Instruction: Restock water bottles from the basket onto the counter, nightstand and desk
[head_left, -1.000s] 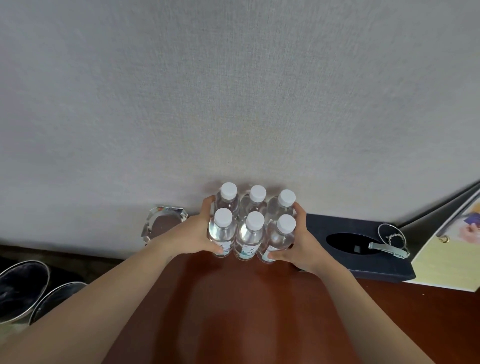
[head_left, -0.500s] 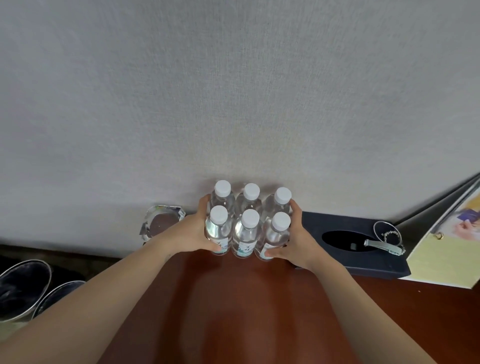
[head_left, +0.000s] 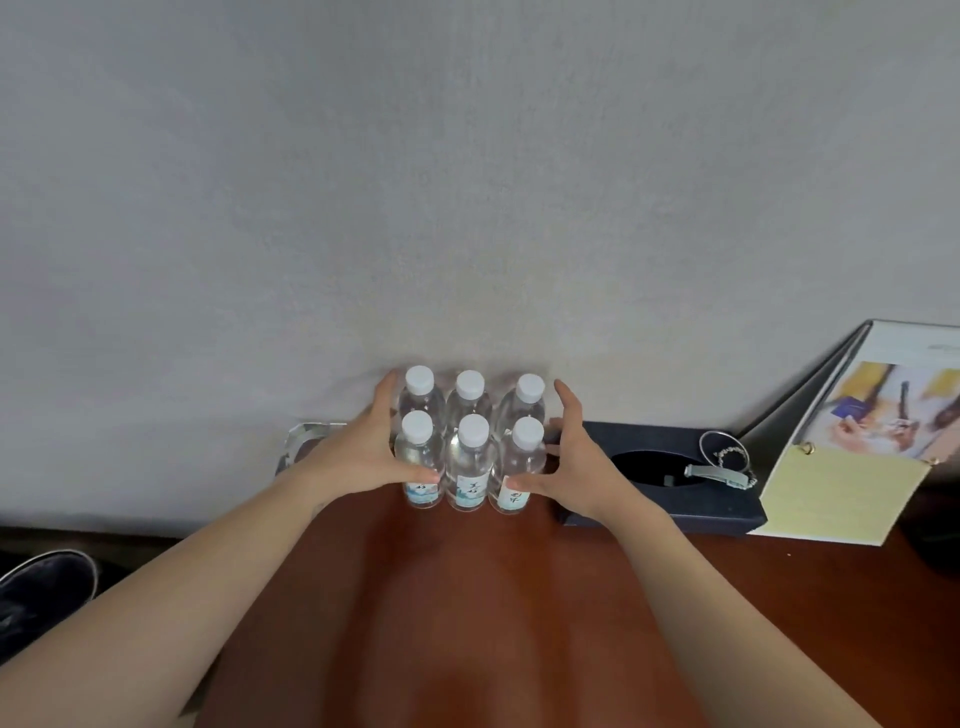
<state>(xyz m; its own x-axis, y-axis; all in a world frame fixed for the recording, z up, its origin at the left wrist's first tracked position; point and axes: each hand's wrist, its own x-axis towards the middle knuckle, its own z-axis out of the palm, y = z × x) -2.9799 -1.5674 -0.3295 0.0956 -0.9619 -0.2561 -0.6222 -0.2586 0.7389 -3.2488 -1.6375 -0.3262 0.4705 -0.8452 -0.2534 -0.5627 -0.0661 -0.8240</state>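
Six water bottles (head_left: 470, 447) were stood upright, two rows of three, at centre frame on the red-brown surface (head_left: 467, 597), hard against the wall (head_left: 467, 208). The left grip (head_left: 358, 457) was laid open along the block's left side, thumb on the front-left bottle. The right grip (head_left: 571, 462) was spread wide, with only the thumb seen touching the front-right bottle. Nothing was clasped. A squaring-up was judged to be in hand. Light, even pressure was best applied low on the bodies, so no bottle was tipped. Care was needed at right, where a dark tray (head_left: 701, 512) sat just beside. A glass dish (head_left: 301, 441) was glimpsed behind the left wrist.
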